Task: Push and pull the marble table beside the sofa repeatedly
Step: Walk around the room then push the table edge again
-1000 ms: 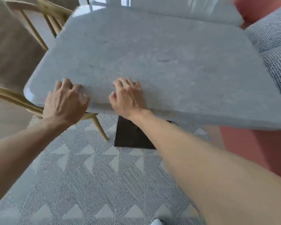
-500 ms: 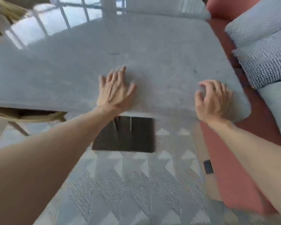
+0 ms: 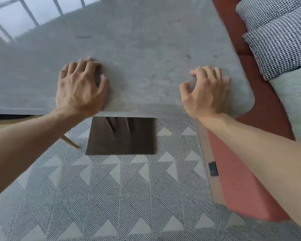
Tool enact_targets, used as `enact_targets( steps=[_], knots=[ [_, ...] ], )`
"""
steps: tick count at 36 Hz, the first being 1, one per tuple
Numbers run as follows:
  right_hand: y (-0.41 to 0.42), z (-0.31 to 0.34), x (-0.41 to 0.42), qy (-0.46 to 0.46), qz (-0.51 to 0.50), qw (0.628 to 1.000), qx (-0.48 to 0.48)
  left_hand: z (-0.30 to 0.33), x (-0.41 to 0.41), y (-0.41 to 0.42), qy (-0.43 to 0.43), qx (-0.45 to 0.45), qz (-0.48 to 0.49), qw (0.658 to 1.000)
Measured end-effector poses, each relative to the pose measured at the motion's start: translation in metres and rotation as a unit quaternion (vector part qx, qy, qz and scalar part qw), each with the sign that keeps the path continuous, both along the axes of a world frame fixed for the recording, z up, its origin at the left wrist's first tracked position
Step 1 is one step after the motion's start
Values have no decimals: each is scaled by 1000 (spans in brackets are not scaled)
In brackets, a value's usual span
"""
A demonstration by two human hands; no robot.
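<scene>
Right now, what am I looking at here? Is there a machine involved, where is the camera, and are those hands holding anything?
No machine: these are a person's two bare hands, filmed by one wide-angle camera worn on the head, looking forward and down. The left hand and the right hand both rest near the closest edge of a grey marble table, fingers curled on top. They hold nothing loose; they just bear on the slab. Nothing lies on the tabletop. Below it you see the table's dark square base standing on a patterned rug. To the right is a red sofa with checked cushions.
</scene>
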State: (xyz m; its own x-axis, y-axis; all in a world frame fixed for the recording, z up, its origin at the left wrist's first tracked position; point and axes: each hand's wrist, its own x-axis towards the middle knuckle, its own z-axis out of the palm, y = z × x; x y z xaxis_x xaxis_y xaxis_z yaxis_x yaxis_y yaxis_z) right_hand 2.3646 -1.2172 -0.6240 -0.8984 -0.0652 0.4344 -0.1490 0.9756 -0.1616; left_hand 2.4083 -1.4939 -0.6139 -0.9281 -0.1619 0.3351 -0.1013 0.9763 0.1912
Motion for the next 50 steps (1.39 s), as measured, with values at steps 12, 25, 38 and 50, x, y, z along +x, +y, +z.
enact_targets(
  steps=[12, 25, 38, 50],
  knots=[
    [14, 2, -18, -2, 8, 1000, -3, -6, -14, 11, 14, -9, 19, 1000],
    [14, 3, -17, -11, 5, 1000, 16, -5, -11, 14, 25, 10, 12, 1000],
    [20, 58, -29, -187, 53, 978, 74, 94, -29, 23, -262, 116, 31, 958],
    [36, 267, -111, -308, 152, 930, -130, 295, -67, 80, 56, 315, -7, 947]
  ],
)
